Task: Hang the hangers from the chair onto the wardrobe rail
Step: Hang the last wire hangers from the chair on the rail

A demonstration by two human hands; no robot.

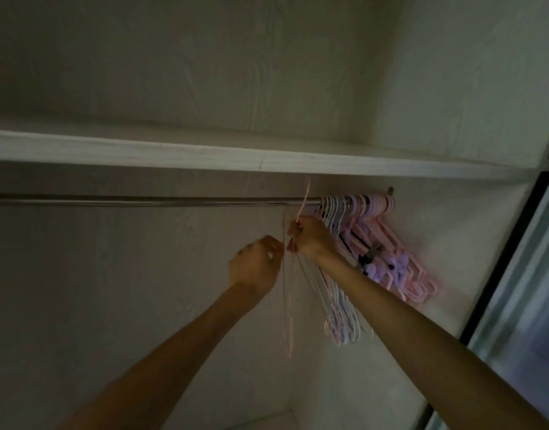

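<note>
A metal wardrobe rail [143,200] runs across the view under a white shelf. Several pink, white and lilac hangers [369,231] hang bunched at its right end. My right hand [310,235] grips the neck of a thin pink hanger [289,305]; its hook rises in front of the rail, just left of the bunch, and its body hangs down blurred. My left hand [256,265] is just left of that, its fingertips pinching the same hanger's thin edge. The chair is out of view.
The white shelf [267,162] sits close above the rail. The wardrobe's side wall [453,243] stands right behind the bunched hangers. A dark door frame and a glass panel [521,274] are at the far right. Most of the rail's left length is bare.
</note>
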